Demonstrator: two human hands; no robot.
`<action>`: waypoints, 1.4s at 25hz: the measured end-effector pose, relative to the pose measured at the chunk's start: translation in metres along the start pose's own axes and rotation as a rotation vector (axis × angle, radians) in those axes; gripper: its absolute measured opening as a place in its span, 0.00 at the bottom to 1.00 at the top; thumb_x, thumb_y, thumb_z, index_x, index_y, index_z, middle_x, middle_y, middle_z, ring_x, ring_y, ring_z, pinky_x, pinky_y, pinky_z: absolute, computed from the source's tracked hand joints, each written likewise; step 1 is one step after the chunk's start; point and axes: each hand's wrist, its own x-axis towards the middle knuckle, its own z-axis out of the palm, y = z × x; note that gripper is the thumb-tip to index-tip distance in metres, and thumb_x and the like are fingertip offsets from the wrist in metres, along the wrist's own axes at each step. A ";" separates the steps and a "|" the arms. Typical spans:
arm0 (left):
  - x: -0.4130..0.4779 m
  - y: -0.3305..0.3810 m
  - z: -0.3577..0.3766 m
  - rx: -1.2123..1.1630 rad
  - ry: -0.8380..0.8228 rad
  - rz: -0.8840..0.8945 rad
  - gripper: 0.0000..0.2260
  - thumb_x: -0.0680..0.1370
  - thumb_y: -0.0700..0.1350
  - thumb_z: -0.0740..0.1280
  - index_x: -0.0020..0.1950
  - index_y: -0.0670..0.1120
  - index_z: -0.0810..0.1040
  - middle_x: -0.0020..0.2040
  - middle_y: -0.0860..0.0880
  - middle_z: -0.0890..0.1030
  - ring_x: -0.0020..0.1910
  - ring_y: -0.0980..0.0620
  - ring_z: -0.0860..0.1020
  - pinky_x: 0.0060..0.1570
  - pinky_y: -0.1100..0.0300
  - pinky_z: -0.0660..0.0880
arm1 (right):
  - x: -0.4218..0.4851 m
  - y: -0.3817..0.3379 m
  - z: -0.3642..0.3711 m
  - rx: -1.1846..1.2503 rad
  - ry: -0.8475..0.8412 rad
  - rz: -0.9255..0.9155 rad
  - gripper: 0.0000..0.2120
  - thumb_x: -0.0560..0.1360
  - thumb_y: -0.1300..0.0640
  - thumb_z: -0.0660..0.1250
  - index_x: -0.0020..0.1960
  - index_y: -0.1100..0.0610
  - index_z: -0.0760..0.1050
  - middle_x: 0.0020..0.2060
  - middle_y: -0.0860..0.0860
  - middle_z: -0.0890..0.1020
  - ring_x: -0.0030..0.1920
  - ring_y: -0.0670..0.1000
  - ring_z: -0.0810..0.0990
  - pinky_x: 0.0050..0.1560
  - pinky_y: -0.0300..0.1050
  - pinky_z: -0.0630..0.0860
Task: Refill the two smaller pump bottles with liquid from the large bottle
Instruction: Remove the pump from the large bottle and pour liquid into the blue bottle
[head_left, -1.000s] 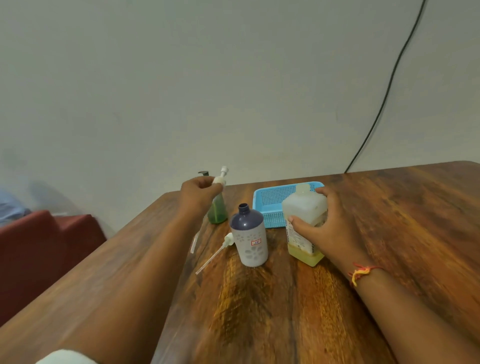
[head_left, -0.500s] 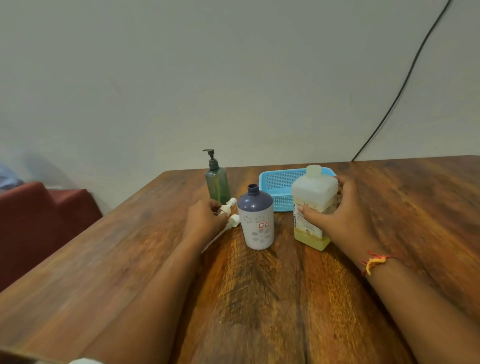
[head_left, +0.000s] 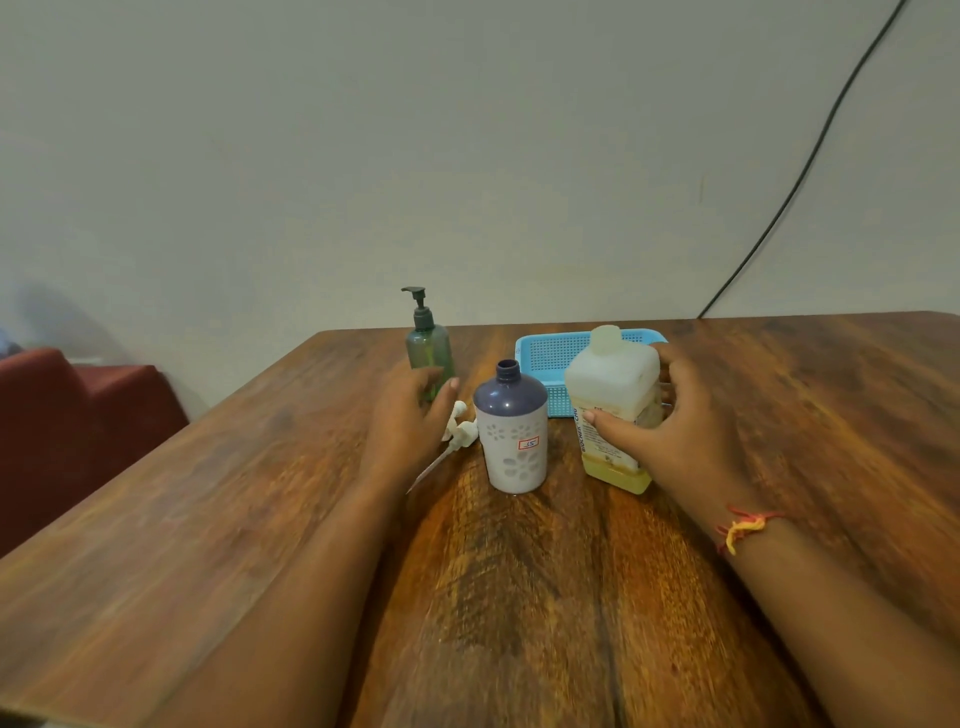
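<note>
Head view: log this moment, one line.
left hand relaxed beside white pump | right hand grips large bottle | purple bottle uncapped

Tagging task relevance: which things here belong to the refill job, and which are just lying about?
Job: large bottle, purple bottle, pump lying beside it, green bottle.
Lying about: basket, cable, red seat.

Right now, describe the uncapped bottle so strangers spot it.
On the brown wooden table, look in front of the blue plastic mesh basket. The white bottle with a purple domed top stands there, the only bottle with an open neck and a red-edged sticker.
</note>
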 end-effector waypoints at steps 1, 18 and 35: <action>-0.002 0.006 -0.001 -0.089 0.003 0.064 0.15 0.83 0.52 0.65 0.65 0.44 0.80 0.56 0.48 0.82 0.52 0.53 0.80 0.52 0.53 0.81 | 0.000 0.001 0.001 -0.022 0.001 -0.007 0.36 0.63 0.34 0.77 0.66 0.33 0.63 0.54 0.26 0.72 0.53 0.33 0.75 0.39 0.29 0.75; -0.032 0.042 0.015 -0.286 -0.186 0.359 0.31 0.69 0.57 0.80 0.68 0.58 0.72 0.60 0.64 0.76 0.60 0.69 0.75 0.52 0.76 0.73 | 0.005 0.000 -0.007 -0.207 0.051 -0.174 0.39 0.68 0.49 0.80 0.75 0.47 0.67 0.66 0.47 0.76 0.62 0.49 0.76 0.54 0.43 0.80; -0.035 0.048 0.016 -0.307 -0.197 0.428 0.33 0.69 0.59 0.77 0.71 0.48 0.75 0.64 0.50 0.78 0.63 0.53 0.77 0.61 0.60 0.78 | 0.007 -0.005 -0.012 -0.441 0.118 -0.399 0.40 0.68 0.60 0.79 0.75 0.48 0.66 0.65 0.49 0.76 0.65 0.55 0.73 0.62 0.58 0.72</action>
